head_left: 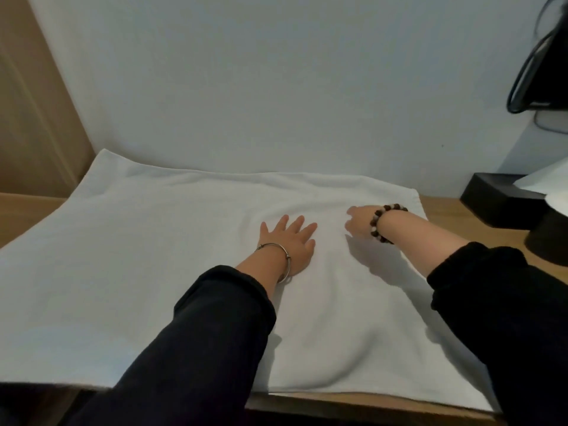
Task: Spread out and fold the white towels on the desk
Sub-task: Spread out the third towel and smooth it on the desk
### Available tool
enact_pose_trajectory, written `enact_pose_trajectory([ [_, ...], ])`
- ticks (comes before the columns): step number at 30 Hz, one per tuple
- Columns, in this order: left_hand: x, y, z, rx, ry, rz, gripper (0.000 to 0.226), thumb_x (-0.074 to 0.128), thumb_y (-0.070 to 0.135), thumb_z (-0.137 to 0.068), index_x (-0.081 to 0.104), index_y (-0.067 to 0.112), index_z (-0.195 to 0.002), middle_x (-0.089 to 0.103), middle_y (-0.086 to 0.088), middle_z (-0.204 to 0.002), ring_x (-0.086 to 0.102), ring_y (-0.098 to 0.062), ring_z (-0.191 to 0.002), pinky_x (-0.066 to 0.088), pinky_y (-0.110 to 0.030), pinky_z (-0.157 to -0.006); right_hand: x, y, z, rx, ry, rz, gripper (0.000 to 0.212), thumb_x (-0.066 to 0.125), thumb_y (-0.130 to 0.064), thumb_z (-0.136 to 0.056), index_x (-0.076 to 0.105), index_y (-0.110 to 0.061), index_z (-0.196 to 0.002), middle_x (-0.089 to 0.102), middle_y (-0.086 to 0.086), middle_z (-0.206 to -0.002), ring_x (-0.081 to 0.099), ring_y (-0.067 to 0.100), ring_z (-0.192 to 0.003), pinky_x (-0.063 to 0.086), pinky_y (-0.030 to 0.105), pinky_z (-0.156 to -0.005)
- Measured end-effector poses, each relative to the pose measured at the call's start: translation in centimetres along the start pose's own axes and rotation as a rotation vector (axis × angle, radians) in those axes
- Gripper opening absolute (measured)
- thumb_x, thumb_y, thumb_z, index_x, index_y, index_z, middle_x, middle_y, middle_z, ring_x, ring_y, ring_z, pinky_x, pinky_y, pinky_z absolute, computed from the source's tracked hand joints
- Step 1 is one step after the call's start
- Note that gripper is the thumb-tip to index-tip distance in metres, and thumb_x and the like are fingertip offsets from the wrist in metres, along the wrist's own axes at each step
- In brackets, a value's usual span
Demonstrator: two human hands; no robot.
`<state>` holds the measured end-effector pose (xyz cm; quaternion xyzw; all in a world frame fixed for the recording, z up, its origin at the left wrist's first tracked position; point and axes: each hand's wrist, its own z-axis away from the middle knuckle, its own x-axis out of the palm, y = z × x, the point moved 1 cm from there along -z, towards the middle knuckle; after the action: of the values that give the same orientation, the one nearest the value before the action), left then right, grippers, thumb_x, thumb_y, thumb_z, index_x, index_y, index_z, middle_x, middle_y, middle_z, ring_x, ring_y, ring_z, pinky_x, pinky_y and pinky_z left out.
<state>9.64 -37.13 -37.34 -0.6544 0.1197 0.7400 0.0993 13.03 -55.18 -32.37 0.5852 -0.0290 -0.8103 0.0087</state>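
Observation:
A large white towel (138, 256) lies spread over most of the wooden desk (445, 216), its left part hanging past the desk's left edge. My left hand (290, 241) rests flat on the towel's middle, fingers straight and spread, a metal bangle on the wrist. My right hand (358, 221) lies on the towel a little to the right, turned so that only its back and the knuckles show; a beaded bracelet sits on that wrist. Its fingers are hidden, so how they lie cannot be told. Soft wrinkles run along the towel's far edge.
A white wall stands right behind the desk. At the right a black box (504, 198) with white paper on it and a dark round object (550, 241) sit on the desk. A black fixture (541, 63) hangs on the wall above. Wood panelling (27, 118) lies at left.

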Motion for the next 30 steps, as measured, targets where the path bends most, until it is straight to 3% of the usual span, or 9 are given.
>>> enact_pose_trajectory([
  [1, -0.2, 0.1, -0.1, -0.003, -0.007, 0.005, 0.051, 0.009, 0.043, -0.099, -0.004, 0.039, -0.148, -0.009, 0.011, -0.158, -0.01, -0.02, -0.145, -0.003, -0.056, -0.113, 1.2, 0.0, 0.9, 0.011, -0.05, 0.034, 0.055, 0.028, -0.044, -0.098, 0.033, -0.012, -0.143, 0.039, 0.013, -0.146, 0.047, 0.032, -0.126, 0.042, 0.035, -0.092],
  [3, -0.5, 0.2, -0.1, -0.019, -0.011, 0.004, 0.052, 0.011, 0.041, -0.099, -0.001, 0.037, -0.149, -0.007, 0.01, -0.158, -0.008, -0.021, -0.146, -0.002, -0.056, -0.113, 4.3, 0.6, 2.4, 0.021, -0.059, 0.037, 0.069, 0.018, -0.062, -0.093, 0.008, -0.026, -0.151, 0.007, 0.006, -0.159, 0.017, 0.032, -0.143, 0.025, 0.048, -0.11],
  [6, -0.7, 0.1, 0.9, -0.031, -0.022, -0.042, 0.052, 0.018, 0.037, -0.1, 0.006, 0.032, -0.15, 0.002, 0.006, -0.159, -0.001, -0.023, -0.145, 0.004, -0.057, -0.113, 6.3, 2.4, 3.9, -0.066, 0.093, -0.057, 0.061, 0.011, -0.061, -0.095, -0.004, -0.039, -0.149, -0.013, -0.007, -0.159, -0.007, 0.022, -0.146, 0.006, 0.062, -0.112],
  [12, -1.8, 0.0, 5.8, 0.041, -0.133, 0.015, 0.05, 0.037, 0.047, -0.096, 0.03, 0.03, -0.143, 0.018, 0.001, -0.155, 0.01, -0.024, -0.144, 0.018, -0.054, -0.112, 4.2, 2.8, 6.2, 0.003, 0.122, 0.022, 0.057, 0.026, -0.045, -0.099, 0.017, -0.018, -0.149, 0.011, 0.007, -0.157, 0.018, 0.03, -0.142, 0.024, 0.052, -0.111],
  [16, -2.8, -0.1, 9.8, 0.136, -0.086, 0.102, 0.05, 0.046, 0.037, -0.097, 0.035, 0.024, -0.143, 0.03, -0.001, -0.152, 0.029, -0.018, -0.138, 0.022, -0.03, -0.111, 3.5, -1.6, 10.5, -0.223, 0.291, -0.077, 0.047, 0.038, -0.04, -0.098, 0.041, -0.017, -0.138, 0.043, 0.006, -0.142, 0.044, 0.027, -0.126, 0.037, 0.038, -0.102],
  [19, -3.4, 0.5, 12.5, 0.195, -0.083, 0.108, 0.04, 0.044, 0.034, -0.098, 0.047, 0.02, -0.135, 0.045, -0.002, -0.14, 0.043, -0.02, -0.124, 0.03, -0.026, -0.099, 5.1, -3.1, 13.4, -0.306, 0.202, -0.117, 0.044, 0.035, -0.043, -0.098, 0.048, -0.015, -0.13, 0.05, 0.009, -0.135, 0.049, 0.028, -0.118, 0.039, 0.04, -0.098],
  [21, -3.4, 1.3, 13.9, 0.244, -0.059, 0.114, 0.04, 0.04, 0.035, -0.099, 0.047, 0.019, -0.135, 0.048, -0.003, -0.138, 0.045, -0.02, -0.123, 0.03, -0.024, -0.094, 6.8, -2.8, 14.5, -0.318, 0.088, -0.091, 0.051, 0.028, -0.05, -0.099, 0.04, -0.017, -0.136, 0.037, 0.01, -0.146, 0.04, 0.028, -0.128, 0.034, 0.046, -0.103],
  [24, -2.8, 2.4, 15.4, 0.307, -0.098, 0.11, 0.049, 0.031, 0.042, -0.1, 0.033, 0.022, -0.145, 0.028, -0.003, -0.153, 0.027, -0.02, -0.14, 0.018, -0.028, -0.11, 8.7, -1.3, 15.3, -0.333, 0.078, -0.026, 0.06, 0.017, -0.054, -0.099, 0.004, -0.028, -0.152, -0.005, -0.002, -0.16, -0.001, 0.019, -0.147, 0.006, 0.052, -0.115],
  [30, 0.5, 2.5, 16.7, 0.243, -0.153, -0.067, 0.057, 0.014, 0.056, -0.097, -0.004, 0.04, -0.148, -0.011, 0.009, -0.158, -0.01, -0.016, -0.145, 0.0, -0.055, -0.115, 9.6, 3.8, 15.6, -0.128, 0.012, -0.041, 0.064, 0.011, -0.065, -0.093, -0.006, -0.039, -0.149, -0.015, -0.006, -0.158, -0.01, 0.021, -0.146, 0.003, 0.059, -0.112],
])
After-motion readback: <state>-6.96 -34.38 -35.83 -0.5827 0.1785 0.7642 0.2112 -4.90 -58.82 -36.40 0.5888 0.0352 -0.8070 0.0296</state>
